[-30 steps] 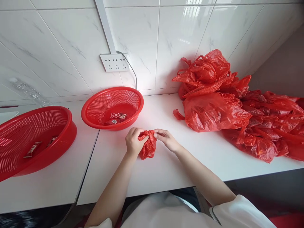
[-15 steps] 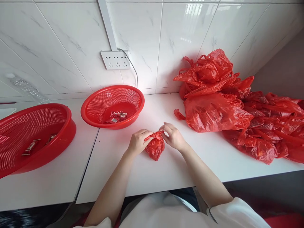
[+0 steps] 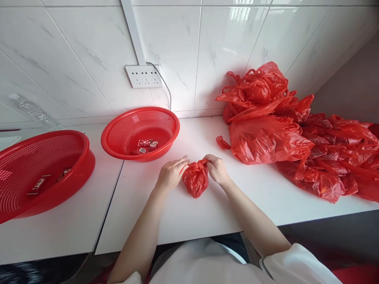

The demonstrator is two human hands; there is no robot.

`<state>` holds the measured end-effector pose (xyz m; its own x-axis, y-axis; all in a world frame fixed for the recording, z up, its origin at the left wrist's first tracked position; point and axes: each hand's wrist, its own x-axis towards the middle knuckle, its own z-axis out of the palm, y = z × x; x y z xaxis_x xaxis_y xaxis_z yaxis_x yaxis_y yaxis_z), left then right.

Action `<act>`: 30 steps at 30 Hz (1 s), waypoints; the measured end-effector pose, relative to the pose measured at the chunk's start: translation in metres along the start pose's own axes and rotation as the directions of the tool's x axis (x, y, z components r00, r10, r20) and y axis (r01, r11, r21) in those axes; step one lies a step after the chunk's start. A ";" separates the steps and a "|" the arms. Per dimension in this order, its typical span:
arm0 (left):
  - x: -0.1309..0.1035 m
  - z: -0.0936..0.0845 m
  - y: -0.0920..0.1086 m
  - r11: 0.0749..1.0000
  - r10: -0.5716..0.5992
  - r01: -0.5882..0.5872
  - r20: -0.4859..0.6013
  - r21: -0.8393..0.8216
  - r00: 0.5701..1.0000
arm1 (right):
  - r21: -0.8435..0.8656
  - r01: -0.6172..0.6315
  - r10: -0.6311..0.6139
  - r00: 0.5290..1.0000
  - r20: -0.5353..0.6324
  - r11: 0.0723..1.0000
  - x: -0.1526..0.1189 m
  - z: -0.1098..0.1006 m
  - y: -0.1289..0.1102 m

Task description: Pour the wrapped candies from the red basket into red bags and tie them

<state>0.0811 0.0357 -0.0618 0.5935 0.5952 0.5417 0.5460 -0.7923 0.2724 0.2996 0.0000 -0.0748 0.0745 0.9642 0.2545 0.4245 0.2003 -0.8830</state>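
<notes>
A small red plastic bag, bunched around its contents, is between my two hands over the white table. What it contains is hidden by the plastic. My left hand pinches the twisted top of the bag on the left side, its fingers stretched toward the right. On the other side, my right hand is closed around the opposite end of the bag's top. The plastic is pulled taut between the two hands.
Behind my left hand stands a red perforated basket with a few wrapped snacks. Another red basket is farther left, near a clear bottle. Filled red bags are piled at the right. A power strip is on the wall.
My right hand has closed from loosely spread fingers onto the bag's top end. The bag's top is stretched wider, and the bag has shifted slightly right.
</notes>
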 end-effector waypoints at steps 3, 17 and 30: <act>0.001 -0.001 -0.003 0.994 -0.037 0.042 -0.048 0.104 0.998 | -0.168 0.077 -0.085 0.995 -0.042 0.983 0.002 -0.009 0.002; 0.004 -0.002 -0.005 0.741 -0.474 0.507 0.194 -0.441 0.859 | 0.455 -0.131 0.170 0.984 -0.047 0.881 0.009 -0.007 0.011; 0.000 -0.010 -0.018 0.646 -0.588 0.624 0.234 -0.440 0.774 | -0.461 0.314 -0.221 0.944 0.244 0.830 0.006 -0.058 0.023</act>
<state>0.0655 0.0489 -0.0587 0.2767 0.9582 0.0728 0.4623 -0.1992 0.8641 0.3620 0.0003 -0.0710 -0.2442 0.9084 0.3394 0.7918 0.3888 -0.4711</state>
